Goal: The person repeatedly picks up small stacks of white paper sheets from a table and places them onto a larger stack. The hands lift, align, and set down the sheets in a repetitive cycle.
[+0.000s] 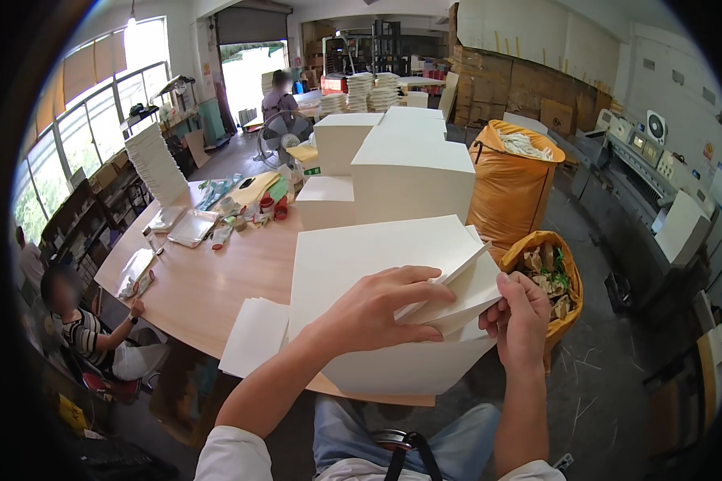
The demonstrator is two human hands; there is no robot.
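**Ana:** What were the hands holding?

**Ben:** Both hands held paper. The left hand lay on top of a few white sheets, with its fingers curled over them and its thumb under. The right hand pinched the right edge of the same sheets, thumb on top.

**Ana:** Where were the sheets?

**Ben:** They were lifted a bit off the near right corner of a big paper stack. That stack sat on the near end of a wood table, right in front of the person.

**Ana:** What else was on the table?

**Ben:** A small pile of sheets lay just left of the big stack, hanging over the near edge. Tall white blocks of paper stood farther back. To the far left were two clear trays and some small colored bits I could not make out.

**Ana:** And off the table?

**Ben:** On the right stood a big orange bag with white scraps on top. A smaller orange bag with brown and green scraps stood nearer, just beside the right hand. A grey machine was far right.

**Ana:** Was anyone else there?

**Ben:** Yes. One person sat at the left side of the table. Another person stood far back beside a fan.
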